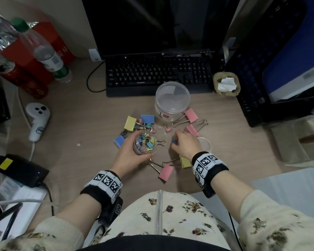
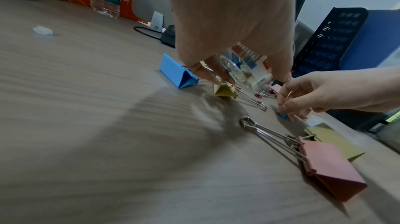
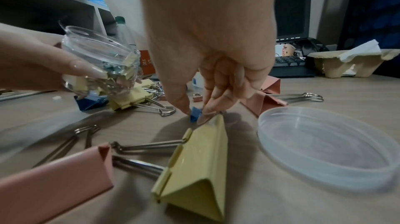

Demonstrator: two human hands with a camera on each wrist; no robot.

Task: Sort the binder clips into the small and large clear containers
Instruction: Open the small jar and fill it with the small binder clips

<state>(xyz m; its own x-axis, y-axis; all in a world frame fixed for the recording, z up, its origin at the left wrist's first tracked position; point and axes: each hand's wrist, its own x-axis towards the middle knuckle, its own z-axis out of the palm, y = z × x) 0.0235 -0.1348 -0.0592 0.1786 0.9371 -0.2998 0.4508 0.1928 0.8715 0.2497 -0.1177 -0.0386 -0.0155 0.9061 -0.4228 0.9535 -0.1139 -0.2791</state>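
Note:
My left hand (image 1: pixel 132 153) grips the small clear container (image 1: pixel 145 144), which holds several small coloured clips and is lifted a little off the desk (image 3: pixel 99 67). My right hand (image 1: pixel 181 142) pinches a small blue binder clip (image 3: pixel 195 116) between thumb and fingers, right at the desk surface (image 2: pixel 283 115). The large clear container (image 1: pixel 172 100) stands open in front of the keyboard. Large clips lie around: a pink one (image 1: pixel 166 172) and a yellow one (image 1: pixel 185 161) near my wrists, two pink ones (image 1: pixel 191 115) by the large container, blue and yellow ones (image 1: pixel 130 123) at the left.
A clear lid (image 1: pixel 205 143) lies just right of my right hand. A small pink clip (image 1: pixel 168 129) sits between the piles. A keyboard (image 1: pixel 158 75) and monitor stand behind; a water bottle (image 1: pixel 49 57), red boxes and a white controller (image 1: pixel 37 120) are at the left, a black crate (image 1: pixel 261 69) at the right.

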